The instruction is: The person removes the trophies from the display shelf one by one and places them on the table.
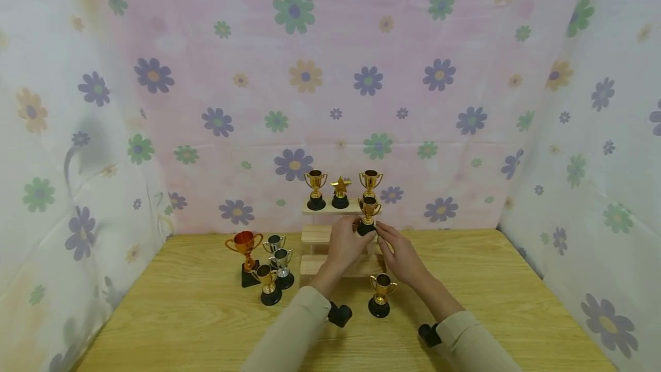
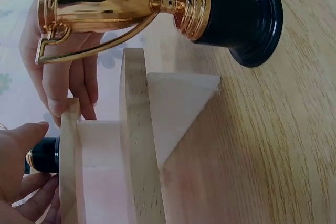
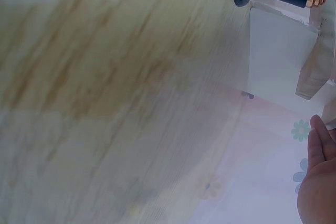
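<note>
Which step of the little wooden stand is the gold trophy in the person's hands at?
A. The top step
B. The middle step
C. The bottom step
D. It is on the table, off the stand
B. In the head view both hands, left hand and right hand, meet around the base of the gold trophy at the middle step, below the top step that bears three others.

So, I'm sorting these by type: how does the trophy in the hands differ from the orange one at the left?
The held trophy is gold with a round black base, on the wooden steps; both hands touch it. The orange trophy looks larger, copper-coloured, untouched on the table. Both are two-handled cups.
</note>
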A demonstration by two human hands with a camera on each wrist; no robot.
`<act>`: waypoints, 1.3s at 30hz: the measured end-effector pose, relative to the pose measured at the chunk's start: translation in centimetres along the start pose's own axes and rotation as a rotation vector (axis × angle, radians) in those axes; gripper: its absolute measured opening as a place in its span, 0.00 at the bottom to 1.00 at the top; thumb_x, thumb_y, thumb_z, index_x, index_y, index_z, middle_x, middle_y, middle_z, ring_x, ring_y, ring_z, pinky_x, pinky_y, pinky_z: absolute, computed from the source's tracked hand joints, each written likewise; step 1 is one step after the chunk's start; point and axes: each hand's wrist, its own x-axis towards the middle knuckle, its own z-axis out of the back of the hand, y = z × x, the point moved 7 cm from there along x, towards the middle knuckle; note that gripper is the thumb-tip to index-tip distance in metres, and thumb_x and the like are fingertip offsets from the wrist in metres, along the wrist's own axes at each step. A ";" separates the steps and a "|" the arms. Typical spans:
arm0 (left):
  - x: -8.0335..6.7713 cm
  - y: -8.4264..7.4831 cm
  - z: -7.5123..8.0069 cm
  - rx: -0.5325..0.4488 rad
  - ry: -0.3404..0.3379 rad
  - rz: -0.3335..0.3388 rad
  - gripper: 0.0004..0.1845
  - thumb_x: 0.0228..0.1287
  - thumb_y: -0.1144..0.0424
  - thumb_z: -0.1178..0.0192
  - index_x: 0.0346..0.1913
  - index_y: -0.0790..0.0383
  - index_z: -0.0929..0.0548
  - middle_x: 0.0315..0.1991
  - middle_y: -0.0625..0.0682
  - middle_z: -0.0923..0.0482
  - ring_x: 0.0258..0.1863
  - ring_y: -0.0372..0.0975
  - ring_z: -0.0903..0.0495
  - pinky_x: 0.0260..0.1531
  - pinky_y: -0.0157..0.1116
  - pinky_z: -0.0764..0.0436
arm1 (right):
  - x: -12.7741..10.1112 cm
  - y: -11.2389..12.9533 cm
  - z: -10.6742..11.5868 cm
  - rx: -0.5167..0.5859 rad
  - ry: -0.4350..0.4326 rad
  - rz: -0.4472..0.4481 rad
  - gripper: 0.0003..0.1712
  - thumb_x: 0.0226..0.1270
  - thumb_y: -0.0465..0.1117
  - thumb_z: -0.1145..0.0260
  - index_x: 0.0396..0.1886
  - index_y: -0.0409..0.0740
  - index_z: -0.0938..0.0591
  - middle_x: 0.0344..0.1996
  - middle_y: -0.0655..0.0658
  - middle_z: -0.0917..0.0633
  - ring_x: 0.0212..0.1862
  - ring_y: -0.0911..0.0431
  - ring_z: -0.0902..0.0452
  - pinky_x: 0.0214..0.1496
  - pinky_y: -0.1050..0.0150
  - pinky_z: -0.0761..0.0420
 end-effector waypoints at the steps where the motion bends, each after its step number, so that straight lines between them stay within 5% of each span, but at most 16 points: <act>1: 0.0 0.0 -0.1 0.011 -0.009 0.002 0.22 0.63 0.58 0.26 0.56 0.65 0.15 0.48 0.56 0.15 0.48 0.47 0.17 0.48 0.44 0.17 | 0.0 0.0 0.0 0.002 0.000 -0.001 0.23 0.83 0.38 0.46 0.69 0.27 0.26 0.71 0.31 0.28 0.71 0.36 0.31 0.68 0.40 0.29; 18: -0.1 -0.4 -0.1 0.099 -0.101 0.019 0.19 0.62 0.57 0.26 0.54 0.61 0.12 0.47 0.53 0.13 0.47 0.46 0.15 0.48 0.46 0.17 | 0.0 0.1 0.1 0.008 -0.007 -0.005 0.23 0.82 0.37 0.46 0.69 0.28 0.26 0.71 0.32 0.27 0.71 0.36 0.31 0.68 0.40 0.29; 39: -0.9 -0.7 1.4 0.015 -0.050 -0.006 0.13 0.63 0.61 0.26 0.48 0.62 0.12 0.43 0.54 0.14 0.43 0.45 0.16 0.40 0.41 0.17 | 0.0 0.1 -0.1 0.010 -0.018 0.007 0.22 0.82 0.36 0.46 0.67 0.25 0.25 0.70 0.32 0.27 0.70 0.36 0.31 0.68 0.40 0.29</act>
